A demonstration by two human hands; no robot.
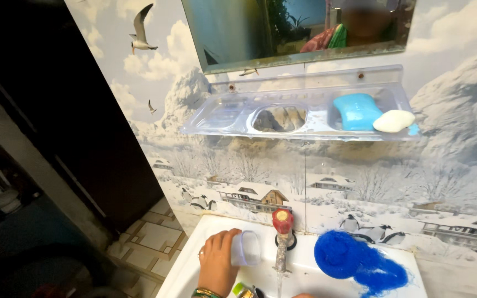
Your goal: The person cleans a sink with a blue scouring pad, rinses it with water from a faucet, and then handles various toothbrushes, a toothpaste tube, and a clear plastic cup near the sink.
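My left hand (pixel 216 264) grips a small clear plastic cup (pixel 246 248) over the white sink (pixel 194 248), just left of the tap. The tap (pixel 281 240) has a red knob and water runs down from it. Only a sliver of my right hand (pixel 303 296) shows at the bottom edge below the tap; what it holds is hidden. A blue mesh scrubber (pixel 354 259) lies on the sink's back right rim. Some small metal and green items (pixel 247 290) sit in the basin under the cup.
A clear plastic wall shelf (pixel 222 118) above the sink carries a blue soap (pixel 357 110) and a white soap (pixel 394 121). A mirror (pixel 293 27) hangs above it. A dark door (pixel 56 110) stands at the left, with patterned floor tiles (pixel 150 243) below.
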